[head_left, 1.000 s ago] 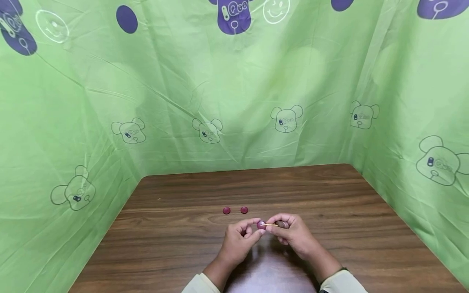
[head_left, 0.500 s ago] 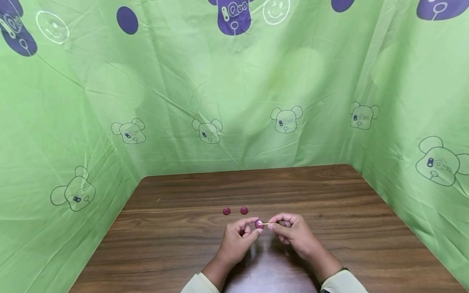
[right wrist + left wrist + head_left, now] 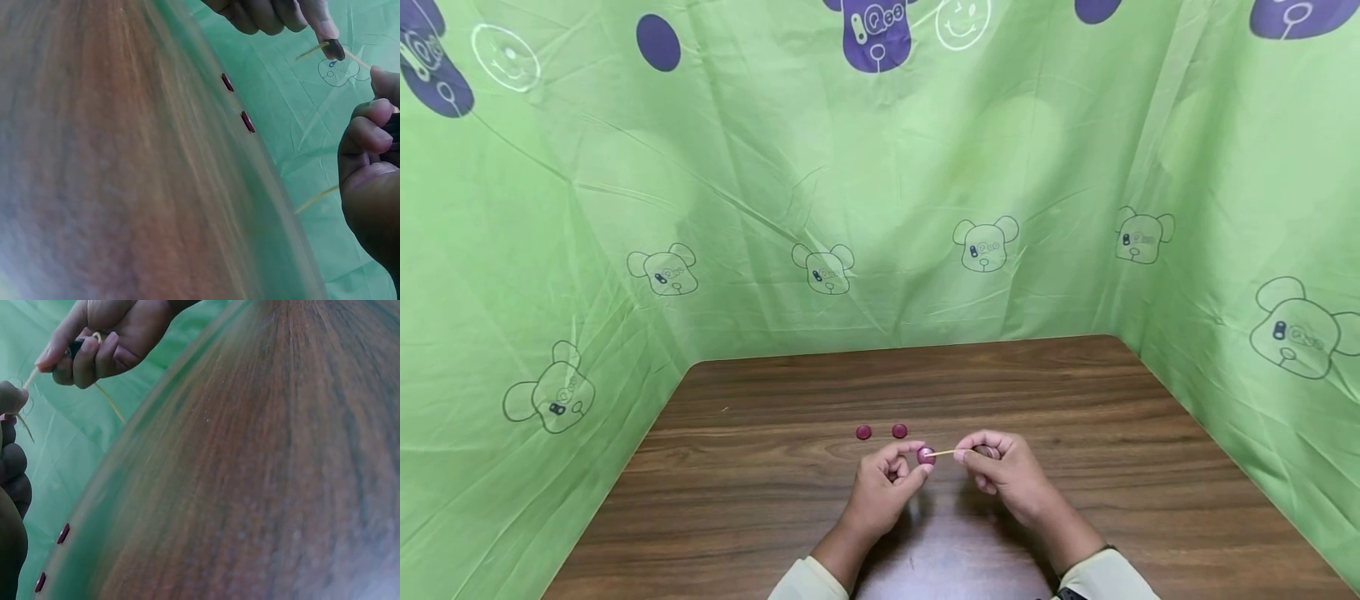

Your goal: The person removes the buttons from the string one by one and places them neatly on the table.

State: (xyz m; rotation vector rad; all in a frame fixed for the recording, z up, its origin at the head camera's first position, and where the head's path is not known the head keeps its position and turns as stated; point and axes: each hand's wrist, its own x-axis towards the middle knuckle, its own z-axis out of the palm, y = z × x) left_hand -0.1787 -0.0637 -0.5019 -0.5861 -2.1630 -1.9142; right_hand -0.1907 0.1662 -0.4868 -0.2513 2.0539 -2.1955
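Over the brown wooden table [image 3: 760, 500] both hands meet just above the surface. My left hand [image 3: 916, 458] pinches a small maroon button [image 3: 925, 455] between thumb and forefinger. My right hand [image 3: 967, 455] pinches a thin pale thread [image 3: 945, 452] that runs into the button, and a small dark object [image 3: 987, 452] sits in its curled fingers. In the right wrist view the button [image 3: 334, 49] shows under the left fingertip, with the thread [image 3: 312, 50] beside it. The left wrist view shows the right hand [image 3: 75, 359] holding the dark object and trailing thread [image 3: 109, 400].
Two more maroon buttons [image 3: 863, 432] [image 3: 899, 430] lie side by side on the table just beyond the hands. Green printed cloth [image 3: 880, 208] walls the table at the back, left and right.
Both hands have drifted slightly left and away from me. The button has slid further from the right fingers, so more thread shows between the hands.
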